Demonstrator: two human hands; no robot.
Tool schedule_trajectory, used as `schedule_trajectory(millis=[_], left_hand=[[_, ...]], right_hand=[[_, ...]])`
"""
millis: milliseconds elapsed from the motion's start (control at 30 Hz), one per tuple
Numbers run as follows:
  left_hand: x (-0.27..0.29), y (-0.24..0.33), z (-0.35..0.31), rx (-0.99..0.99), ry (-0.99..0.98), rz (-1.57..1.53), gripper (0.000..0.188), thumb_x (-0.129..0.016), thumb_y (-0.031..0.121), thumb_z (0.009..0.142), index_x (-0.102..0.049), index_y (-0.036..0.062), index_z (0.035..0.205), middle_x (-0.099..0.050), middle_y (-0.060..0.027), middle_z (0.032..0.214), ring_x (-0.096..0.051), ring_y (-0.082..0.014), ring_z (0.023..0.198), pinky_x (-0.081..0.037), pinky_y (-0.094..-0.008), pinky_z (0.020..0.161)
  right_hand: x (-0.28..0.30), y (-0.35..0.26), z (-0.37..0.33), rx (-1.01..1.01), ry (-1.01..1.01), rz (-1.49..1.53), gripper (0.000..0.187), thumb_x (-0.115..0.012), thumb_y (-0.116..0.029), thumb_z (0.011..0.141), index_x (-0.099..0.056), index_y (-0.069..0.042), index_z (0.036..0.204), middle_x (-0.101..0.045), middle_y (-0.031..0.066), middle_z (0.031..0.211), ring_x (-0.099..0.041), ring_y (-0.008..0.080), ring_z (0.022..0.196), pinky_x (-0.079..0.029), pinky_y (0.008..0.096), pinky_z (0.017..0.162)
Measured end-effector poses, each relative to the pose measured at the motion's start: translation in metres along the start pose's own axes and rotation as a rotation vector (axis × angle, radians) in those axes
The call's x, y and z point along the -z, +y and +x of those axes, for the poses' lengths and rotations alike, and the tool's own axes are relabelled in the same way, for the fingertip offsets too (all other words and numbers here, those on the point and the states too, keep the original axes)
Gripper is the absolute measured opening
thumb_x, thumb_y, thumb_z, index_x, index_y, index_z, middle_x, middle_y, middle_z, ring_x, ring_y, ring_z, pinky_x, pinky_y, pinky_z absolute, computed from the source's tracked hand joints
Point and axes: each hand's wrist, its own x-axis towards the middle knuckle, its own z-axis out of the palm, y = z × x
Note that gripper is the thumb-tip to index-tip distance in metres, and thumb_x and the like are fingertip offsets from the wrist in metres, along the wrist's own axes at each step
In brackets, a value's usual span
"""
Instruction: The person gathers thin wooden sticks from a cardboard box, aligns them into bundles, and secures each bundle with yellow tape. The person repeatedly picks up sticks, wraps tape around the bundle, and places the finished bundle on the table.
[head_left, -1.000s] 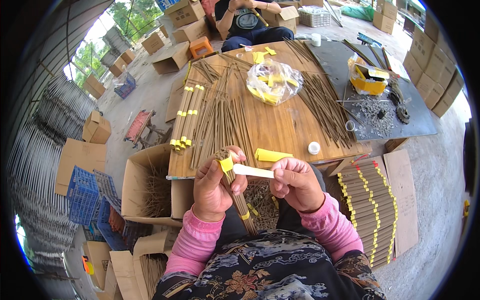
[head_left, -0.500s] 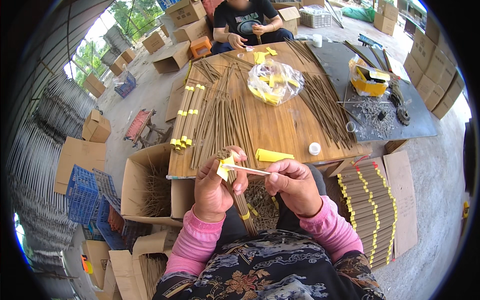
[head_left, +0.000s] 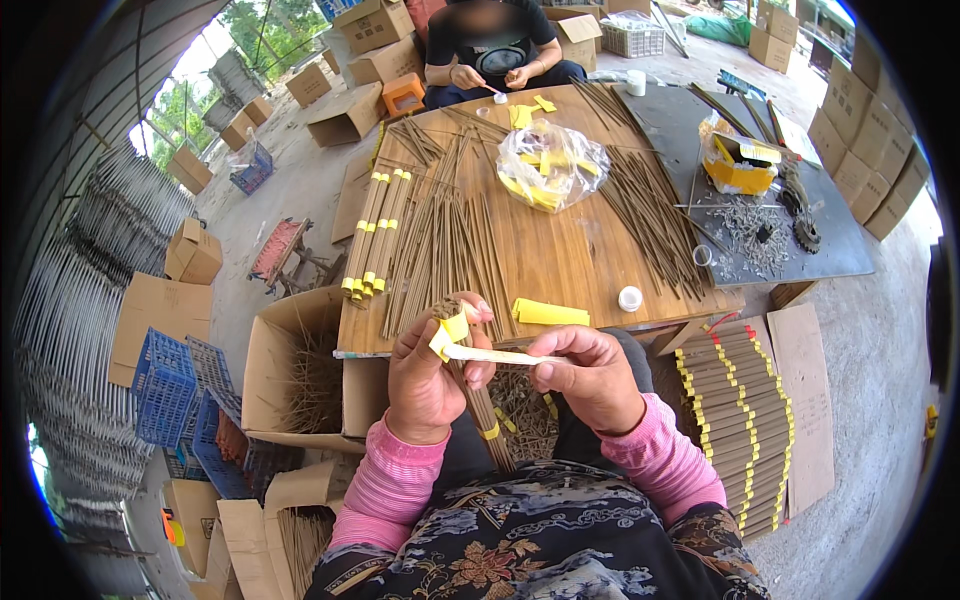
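Table [head_left: 545,255] of wood spreads beyond the hands. Along its left edge lie yellow-banded bundles [head_left: 375,235], and loose brown sticks [head_left: 430,250] run from them toward the middle; more brown rods [head_left: 650,220] lie along the right edge. Toward the far edge sits a clear plastic bag [head_left: 550,165] with yellow paper inside. At the near edge, just past the hands, are a stack of yellow strips [head_left: 550,312] and, to its right, a small white jar [head_left: 630,298]. A co-worker [head_left: 490,55] sits at the far edge. Below the near left corner, a cardboard box [head_left: 270,375] crowds the left forearm's side; right of the near right corner, banded rolls [head_left: 735,430] lie in a row on cardboard.

The stick bundle [head_left: 482,412] is in the left hand [head_left: 418,375], in front of the near edge, slanting down to the patterned shirt [head_left: 480,540]. It is brown, its upper end uneven, with a yellow paper wrap [head_left: 455,326] near the top, one end loose, and a yellow band lower down. The left fingers are curled around it, hiding part. The right hand [head_left: 592,380] pinches a pale flat stick [head_left: 505,356] between thumb and forefinger, its tip at the loose paper.
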Motion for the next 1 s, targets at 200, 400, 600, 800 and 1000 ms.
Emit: schedule_trajectory(millis=[200, 400, 600, 800, 1000], left_hand=[[0.001, 0.002, 0.0, -0.016, 0.007, 0.024, 0.035, -0.046, 0.027, 0.091, -0.053, -0.0065, 0.102, -0.048, -0.0157, 0.105, -0.049, -0.0123, 0.056, -0.04, -0.0246, 0.047], [-0.007, 0.01, 0.005, -0.015, 0.027, 0.181, 0.035, -0.049, 0.028, 0.089, -0.054, -0.0052, 0.098, -0.048, -0.0138, 0.105, -0.048, -0.0129, 0.054, -0.037, -0.0237, 0.045], [-0.031, 0.023, 0.002, -0.023, 0.158, 0.73, 0.038, -0.054, 0.029, 0.087, -0.052, -0.0072, 0.099, -0.052, -0.0107, 0.094, -0.048, -0.0102, 0.055, -0.037, -0.0199, 0.046], [-0.028, 0.004, -0.004, 0.163, 0.227, 0.757, 0.037, -0.056, 0.028, 0.086, -0.052, -0.0056, 0.1, -0.053, -0.008, 0.091, -0.048, -0.0092, 0.054, -0.037, -0.0191, 0.045], [-0.018, -0.009, -0.013, 0.259, 0.238, 0.747, 0.032, -0.055, 0.025, 0.087, -0.051, -0.0042, 0.1, -0.053, -0.0061, 0.086, -0.048, -0.0088, 0.054, -0.036, -0.018, 0.043]], right_hand=[[0.001, 0.0, -0.002, 0.002, -0.001, -0.025, 0.019, -0.062, 0.0, 0.079, -0.059, 0.001, 0.097, -0.061, 0.0026, 0.086, -0.056, 0.0071, 0.075, -0.046, 0.0199, 0.069], [0.025, -0.014, -0.017, 0.131, 0.101, -0.006, 0.017, -0.062, 0.0, 0.078, -0.06, 0.001, 0.095, -0.06, 0.0028, 0.082, -0.054, 0.0071, 0.07, -0.044, 0.0193, 0.065], [0.132, -0.005, -0.025, 0.405, 0.825, -0.853, 0.013, -0.059, -0.005, 0.081, -0.059, 0.002, 0.091, -0.059, 0.0053, 0.083, -0.056, 0.0126, 0.071, -0.046, 0.0248, 0.064], [0.167, 0.009, -0.018, 0.454, 0.899, -1.373, 0.013, -0.061, -0.006, 0.076, -0.06, -0.001, 0.088, -0.058, 0.0111, 0.08, -0.059, 0.0236, 0.07, -0.046, 0.0287, 0.061], [0.177, 0.016, -0.007, 0.347, 0.88, -1.495, 0.014, -0.063, -0.012, 0.075, -0.06, -0.004, 0.086, -0.058, 0.0105, 0.081, -0.057, 0.0279, 0.071, -0.046, 0.0344, 0.063]])
